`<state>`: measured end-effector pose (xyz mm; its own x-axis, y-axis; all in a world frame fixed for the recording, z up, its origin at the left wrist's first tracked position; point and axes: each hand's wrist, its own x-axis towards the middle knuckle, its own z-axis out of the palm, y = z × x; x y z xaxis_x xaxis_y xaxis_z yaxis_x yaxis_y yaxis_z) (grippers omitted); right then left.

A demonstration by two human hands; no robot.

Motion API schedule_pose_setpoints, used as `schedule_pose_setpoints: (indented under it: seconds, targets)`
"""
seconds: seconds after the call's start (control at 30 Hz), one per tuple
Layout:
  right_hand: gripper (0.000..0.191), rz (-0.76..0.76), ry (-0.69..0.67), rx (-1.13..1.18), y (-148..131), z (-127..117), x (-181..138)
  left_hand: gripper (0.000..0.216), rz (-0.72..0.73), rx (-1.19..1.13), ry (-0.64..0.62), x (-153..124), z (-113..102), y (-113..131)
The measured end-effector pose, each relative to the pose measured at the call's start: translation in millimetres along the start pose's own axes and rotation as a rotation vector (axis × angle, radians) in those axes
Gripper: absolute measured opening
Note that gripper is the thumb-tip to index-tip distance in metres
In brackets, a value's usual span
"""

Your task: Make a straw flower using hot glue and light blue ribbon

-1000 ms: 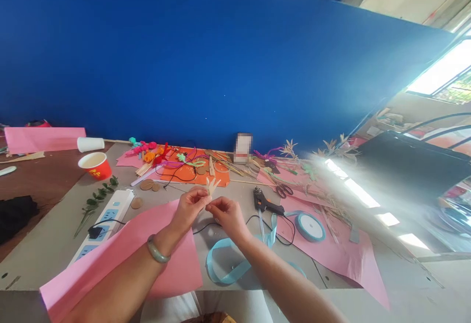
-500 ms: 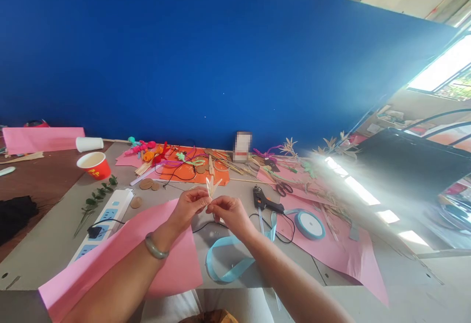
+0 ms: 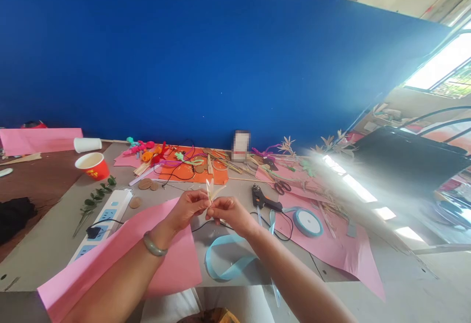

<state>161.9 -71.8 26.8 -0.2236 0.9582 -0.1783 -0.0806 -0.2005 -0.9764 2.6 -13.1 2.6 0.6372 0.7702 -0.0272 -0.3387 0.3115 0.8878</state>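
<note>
Both my hands meet above the grey table (image 3: 47,249), pinching a small bundle of pale dried straw leaves (image 3: 211,188) that fans upward. My left hand (image 3: 187,207), with a green bangle on its wrist, has its fingers closed on the bundle's base. My right hand (image 3: 230,213) is closed on the same base from the right. Under my left forearm lies a pink paper sheet (image 3: 172,264). A loop of light blue ribbon (image 3: 224,264) lies beneath my right wrist.
A black glue gun (image 3: 263,199), scissors (image 3: 282,186) and a blue ribbon spool (image 3: 307,221) lie to the right on pink paper. A white power strip (image 3: 106,212), a green sprig and a red paper cup (image 3: 91,165) are left. Craft scraps cover an orange sheet (image 3: 184,171) behind.
My hands have stayed together on the straw bundle, and my right hand has closed in on its base. The bundle's leaves have spread slightly. The view has shifted a little.
</note>
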Motion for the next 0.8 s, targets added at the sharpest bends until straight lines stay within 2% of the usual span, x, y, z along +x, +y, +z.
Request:
schedule_pose_setpoints:
  seconds: [0.17, 0.3, 0.4, 0.47, 0.53, 0.57, 0.63, 0.7, 0.8]
  targets:
    - [0.032, 0.018, -0.035, -0.001, 6.0, -2.3, 2.9, 0.027, -0.005, 0.019, -0.005, -0.2, -1.2, -3.3]
    - [0.031, -0.013, 0.067, -0.162, 4.7, -0.5, -1.0, 0.027, 0.041, 0.041, 0.027, 1.2, -0.3, -3.7]
    - [0.023, -0.059, 0.188, -0.505, -2.1, -14.4, -12.2, 0.028, 0.074, 0.035, 0.091, 2.9, 0.1, -2.4]
    - [0.018, -0.078, 0.339, -0.815, -8.4, -35.1, -23.0, 0.028, 0.078, 0.028, 0.123, 3.3, 0.7, -0.8]
    - [0.016, 0.024, 0.552, -1.165, -14.1, -61.0, -35.1, 0.028, 0.076, 0.028, 0.137, 3.0, 1.7, 0.6]
    - [0.016, 0.091, 0.608, -1.333, -16.2, -73.7, -41.0, 0.029, 0.071, 0.029, 0.139, 2.7, 2.3, 0.9]
    - [0.014, 0.269, 0.605, -1.560, -17.7, -94.7, -51.7, 0.029, 0.057, 0.032, 0.141, 2.6, 2.7, 0.1]
    - [0.016, 0.394, 0.567, -1.642, -15.7, -108.3, -59.8, 0.030, 0.039, 0.030, 0.143, 3.1, 1.8, -2.7]
    - [0.022, 0.406, 0.593, -1.719, -7.2, -119.6, -65.5, 0.028, 0.008, 0.031, 0.129, 5.0, -1.4, -8.3]
